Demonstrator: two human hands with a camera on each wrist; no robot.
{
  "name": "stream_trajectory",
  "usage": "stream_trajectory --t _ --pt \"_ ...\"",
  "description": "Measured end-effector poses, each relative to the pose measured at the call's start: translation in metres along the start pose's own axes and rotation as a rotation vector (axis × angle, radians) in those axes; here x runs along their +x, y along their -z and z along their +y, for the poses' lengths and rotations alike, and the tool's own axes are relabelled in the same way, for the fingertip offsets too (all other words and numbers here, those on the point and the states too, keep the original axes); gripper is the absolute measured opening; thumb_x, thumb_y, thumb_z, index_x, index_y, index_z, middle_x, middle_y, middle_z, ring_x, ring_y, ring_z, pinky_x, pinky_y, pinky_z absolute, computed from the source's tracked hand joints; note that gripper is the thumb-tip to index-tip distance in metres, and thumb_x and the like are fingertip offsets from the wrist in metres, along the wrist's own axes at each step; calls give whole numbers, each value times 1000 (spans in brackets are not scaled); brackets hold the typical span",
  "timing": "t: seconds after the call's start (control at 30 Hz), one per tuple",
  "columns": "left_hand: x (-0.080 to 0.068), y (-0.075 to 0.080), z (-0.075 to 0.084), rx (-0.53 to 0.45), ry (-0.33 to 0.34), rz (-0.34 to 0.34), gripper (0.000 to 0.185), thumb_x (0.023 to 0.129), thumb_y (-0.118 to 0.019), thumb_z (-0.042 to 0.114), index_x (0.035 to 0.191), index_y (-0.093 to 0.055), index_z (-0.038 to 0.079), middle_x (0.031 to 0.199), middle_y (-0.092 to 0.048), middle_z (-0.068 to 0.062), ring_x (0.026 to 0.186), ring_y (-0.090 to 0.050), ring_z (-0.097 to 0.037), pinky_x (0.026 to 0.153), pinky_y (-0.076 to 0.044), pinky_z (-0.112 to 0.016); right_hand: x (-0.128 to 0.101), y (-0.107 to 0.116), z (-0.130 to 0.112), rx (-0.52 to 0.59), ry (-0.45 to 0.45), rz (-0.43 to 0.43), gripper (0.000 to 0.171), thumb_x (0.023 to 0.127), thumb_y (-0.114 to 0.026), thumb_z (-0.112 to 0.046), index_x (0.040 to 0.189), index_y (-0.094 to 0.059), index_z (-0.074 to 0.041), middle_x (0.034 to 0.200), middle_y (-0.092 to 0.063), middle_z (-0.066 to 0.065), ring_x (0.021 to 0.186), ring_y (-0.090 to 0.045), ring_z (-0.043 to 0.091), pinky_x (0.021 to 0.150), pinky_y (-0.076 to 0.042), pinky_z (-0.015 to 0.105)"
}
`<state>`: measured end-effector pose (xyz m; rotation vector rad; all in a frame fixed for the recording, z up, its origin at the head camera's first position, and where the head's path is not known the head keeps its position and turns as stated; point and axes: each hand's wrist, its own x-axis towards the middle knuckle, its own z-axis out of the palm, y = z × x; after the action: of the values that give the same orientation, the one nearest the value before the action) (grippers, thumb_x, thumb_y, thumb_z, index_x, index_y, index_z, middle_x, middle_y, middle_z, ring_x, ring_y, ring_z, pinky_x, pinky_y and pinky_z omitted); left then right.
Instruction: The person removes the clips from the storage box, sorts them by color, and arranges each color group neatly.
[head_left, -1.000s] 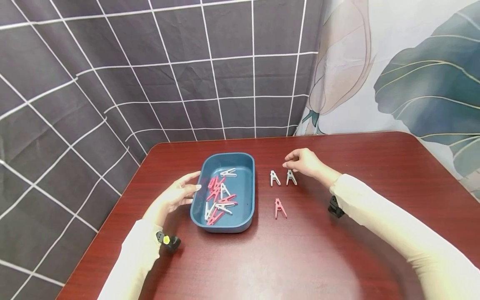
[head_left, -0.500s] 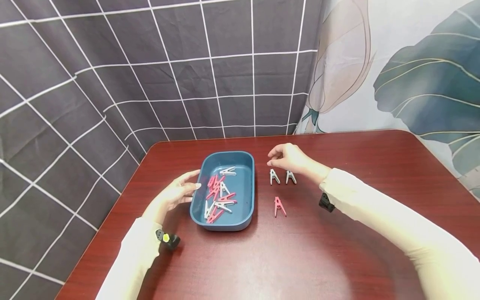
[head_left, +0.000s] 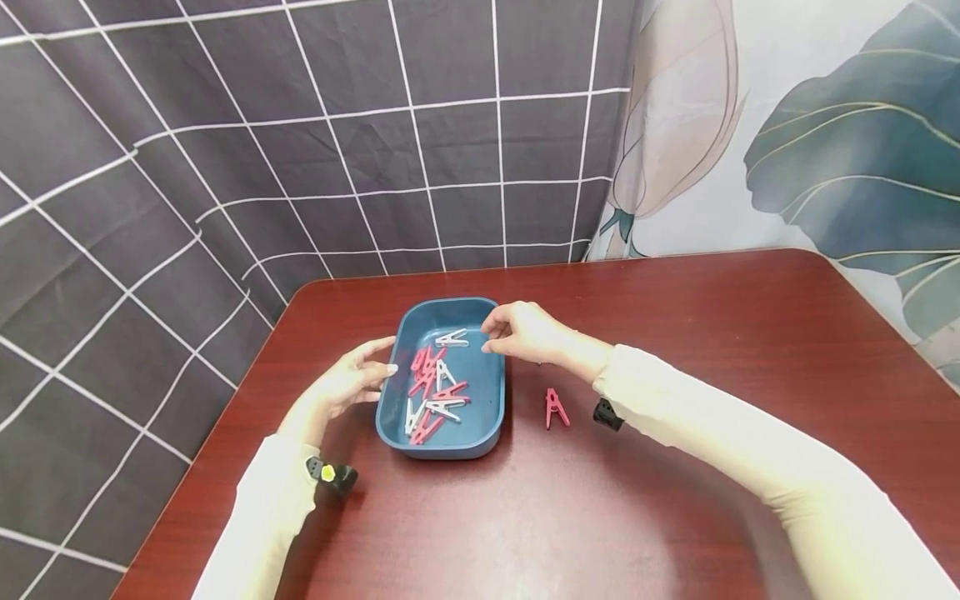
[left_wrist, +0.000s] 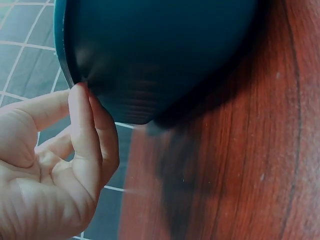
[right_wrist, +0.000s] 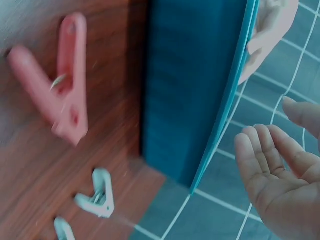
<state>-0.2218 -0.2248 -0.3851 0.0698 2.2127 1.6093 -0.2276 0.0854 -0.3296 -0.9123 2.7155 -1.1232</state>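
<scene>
A blue plastic bin [head_left: 487, 400] stands on the table, with several pink and white clothespins [head_left: 444, 375] lying in it. My left hand [head_left: 347, 379] pinches the bin's left rim between thumb and fingers, as the left wrist view shows. Over the right rim hovers my right hand [head_left: 528, 335], its fingers slightly bent and apart from the thumb, with nothing between them. To the right of the bin lies a pink clothespin [head_left: 553, 408]. Two white clothespins beyond it are almost wholly hidden by my right hand and wrist in the head view; the right wrist view shows one white clothespin [right_wrist: 100, 195] plainly.
The dark red table [head_left: 712, 350] extends to the right and toward me. Behind it hangs a grey cloth [head_left: 375, 150] with a white grid, and at the right a cloth with large leaves [head_left: 847, 167]. A small black camera [head_left: 609, 414] sits under my right wrist.
My right hand has moved left, from above the white clothespins to the bin's right rim. My left hand has stayed on the bin. The head view has shifted slightly.
</scene>
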Motion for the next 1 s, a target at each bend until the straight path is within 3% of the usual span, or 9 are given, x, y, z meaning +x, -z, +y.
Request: stream_trajectory --t 0.33,0.57,0.8,1.0 --pt "2 -2 2 -22 17 -10 62 95 -57 14 149 -27 15 125 -57 -22 94 -66 -17 80 -54 -33 2 -29 -19 22 81 -73 25 79 -72 -12 101 -69 0 85 -70 7 78 -65 13 72 -52 21" --pt "2 -3 1 -24 37 15 57 97 -53 15 148 -29 13 119 -60 -18 92 -66 -18 81 -54 -33 9 -51 -26 -16 104 -106 23 78 -72 -8 99 -69 0 82 -70 6 77 -64 12 70 -50 18" --pt "1 -3 0 -41 38 3 58 96 -52 15 149 -27 12 101 -65 -4 85 -66 -15 75 -54 -30 12 -68 -29 -36 94 -161 19 82 -72 -10 98 -69 -1 82 -70 6 76 -64 12 68 -48 17" --pt "-2 -2 1 -38 49 12 58 95 -50 12 149 -28 15 103 -64 -5 85 -66 -16 75 -55 -30 14 -84 -28 -80 97 -189 15 82 -68 -5 97 -69 -2 87 -71 7 83 -67 15 74 -50 19"
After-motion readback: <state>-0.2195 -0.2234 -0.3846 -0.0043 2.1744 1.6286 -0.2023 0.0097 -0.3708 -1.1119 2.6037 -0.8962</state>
